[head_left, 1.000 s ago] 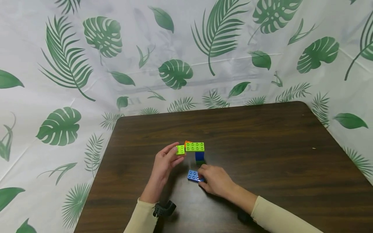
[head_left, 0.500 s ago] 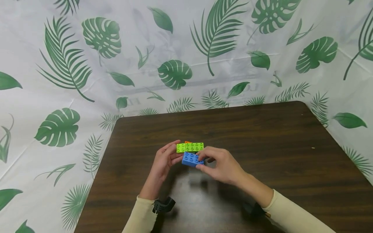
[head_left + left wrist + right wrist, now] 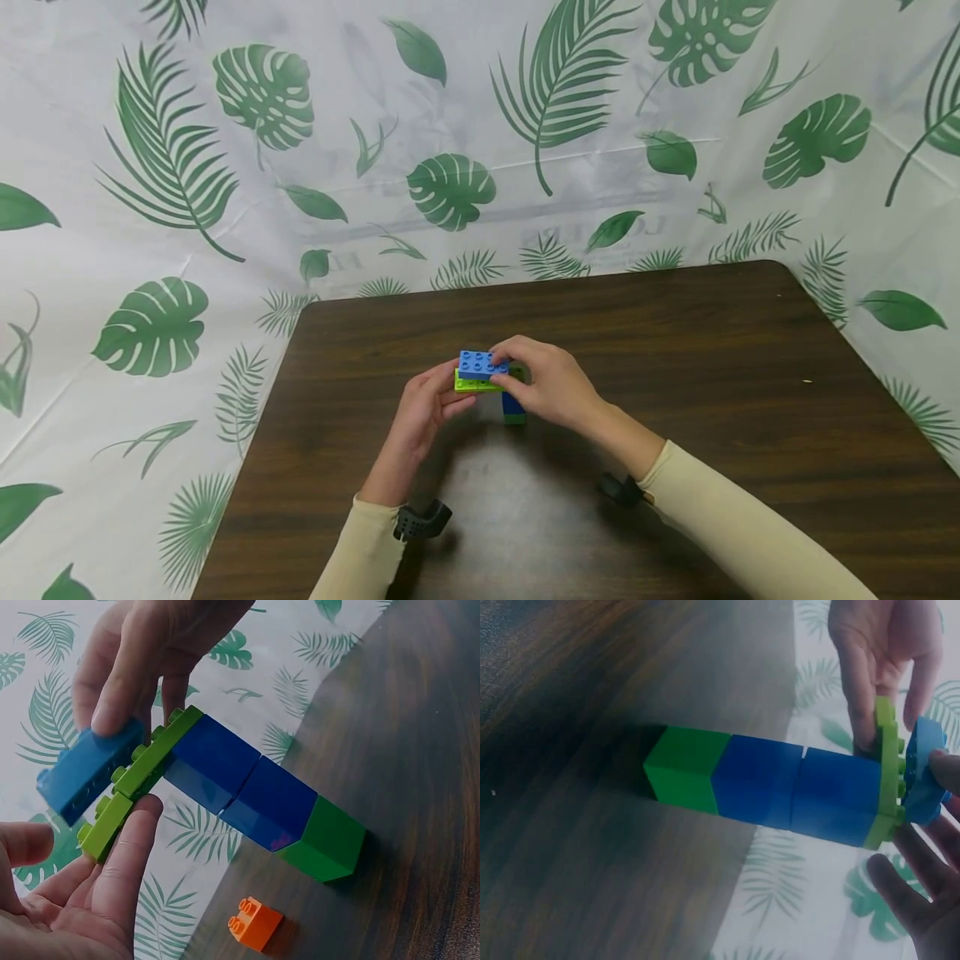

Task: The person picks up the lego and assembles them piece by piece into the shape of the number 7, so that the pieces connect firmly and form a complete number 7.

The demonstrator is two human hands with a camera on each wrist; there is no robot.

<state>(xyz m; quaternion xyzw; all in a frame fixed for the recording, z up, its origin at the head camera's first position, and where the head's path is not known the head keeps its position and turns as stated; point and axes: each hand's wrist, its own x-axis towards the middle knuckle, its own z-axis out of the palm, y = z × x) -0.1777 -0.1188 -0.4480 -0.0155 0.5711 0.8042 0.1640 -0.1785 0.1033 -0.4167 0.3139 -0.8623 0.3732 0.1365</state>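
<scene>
My right hand (image 3: 558, 387) pinches a light blue toy building brick (image 3: 472, 364) just above two thin lime green bricks laid end to end. In the left wrist view the blue brick (image 3: 90, 772) is tilted over the studs. The longer lime brick (image 3: 154, 759) caps an upright column of two dark blue bricks (image 3: 244, 784) on a green brick (image 3: 326, 840). Straight fingers of my left hand (image 3: 416, 421) support the shorter lime brick (image 3: 105, 827) from underneath, its thumb held apart on the stud side.
A small orange brick (image 3: 255, 924) lies on the dark wooden table (image 3: 675, 350) beside the column, hidden in the head view. Black wrist cameras sit on both wrists. A white curtain with green leaves (image 3: 450, 192) hangs behind the table.
My right hand has lifted the light blue brick from the table and brought it up over the lime bricks. The shorter lime brick has come against the longer one's end.
</scene>
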